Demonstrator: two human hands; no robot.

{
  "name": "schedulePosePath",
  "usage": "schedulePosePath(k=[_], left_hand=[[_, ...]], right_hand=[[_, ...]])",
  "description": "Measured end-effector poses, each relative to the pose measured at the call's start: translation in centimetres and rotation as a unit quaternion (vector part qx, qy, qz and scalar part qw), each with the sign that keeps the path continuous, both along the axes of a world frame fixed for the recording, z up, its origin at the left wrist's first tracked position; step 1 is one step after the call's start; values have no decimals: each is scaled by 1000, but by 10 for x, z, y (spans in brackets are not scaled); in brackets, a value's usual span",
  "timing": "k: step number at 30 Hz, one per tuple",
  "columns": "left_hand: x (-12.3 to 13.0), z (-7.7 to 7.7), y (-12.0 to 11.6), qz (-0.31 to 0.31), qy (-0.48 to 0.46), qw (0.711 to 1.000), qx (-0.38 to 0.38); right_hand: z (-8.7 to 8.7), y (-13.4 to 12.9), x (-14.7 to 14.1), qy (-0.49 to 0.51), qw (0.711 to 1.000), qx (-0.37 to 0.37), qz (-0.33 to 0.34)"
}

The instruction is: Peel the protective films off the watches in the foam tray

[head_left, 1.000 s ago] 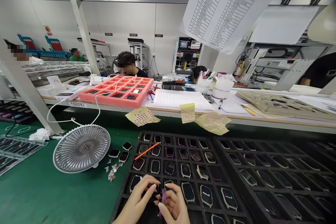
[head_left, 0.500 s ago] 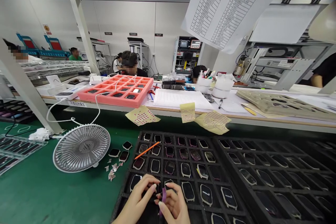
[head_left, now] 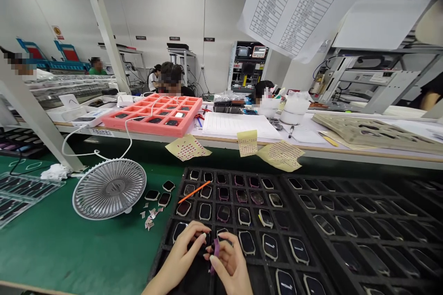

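Note:
Over the near left part of a black foam tray (head_left: 159,253), my two hands are close together. My right hand (head_left: 232,262) pinches a purple watch frame (head_left: 216,249), seen edge-on between thumb and fingers. Just left of it, my left hand (head_left: 185,251) has its thumb and fingers curled together; what they grip, if anything, is hidden. Watch cases with dark screens (head_left: 247,242) lie in the tray's compartments around my hands, some silver-rimmed and some purple. An orange stick (head_left: 194,192) rests across the tray's dividers.
A second black tray (head_left: 304,235) of watches adjoins on the right. Left on the green mat (head_left: 104,253) are a grey fan (head_left: 109,189), loose watches (head_left: 164,199) and small scraps (head_left: 151,217). A shelf behind carries a pink foam tray (head_left: 152,130); yellow label sheets (head_left: 188,147) hang from its edge.
The camera view has tilted slightly, so the scene sits a little higher. Both hands keep nearly the same pose, with the purple frame still in the right hand.

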State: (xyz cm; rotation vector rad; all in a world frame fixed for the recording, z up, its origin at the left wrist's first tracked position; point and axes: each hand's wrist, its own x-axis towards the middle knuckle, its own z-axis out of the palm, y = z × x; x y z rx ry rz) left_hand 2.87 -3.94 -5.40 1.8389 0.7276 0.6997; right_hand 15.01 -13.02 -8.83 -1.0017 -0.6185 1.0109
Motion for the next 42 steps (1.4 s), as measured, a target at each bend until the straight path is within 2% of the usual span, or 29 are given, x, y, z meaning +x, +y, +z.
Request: schedulePosePath(k=[6,14,23,30,42], left_hand=[[2,13,-8,-1,0,999,32],[9,31,-25,-77,-38,992,89],[19,42,-33,-133,8,983,123],[20,46,-35,-124,7,984,126],[15,42,-35,-112,-19,984,139]], right_hand=[[25,-9,23,93,994,-6,52],[44,-16,36,65,995,23,66],[52,-24,31,57,998,-4,39],[52,-26,30,51,998,10,41],[50,-25,27,59,996,19,61]])
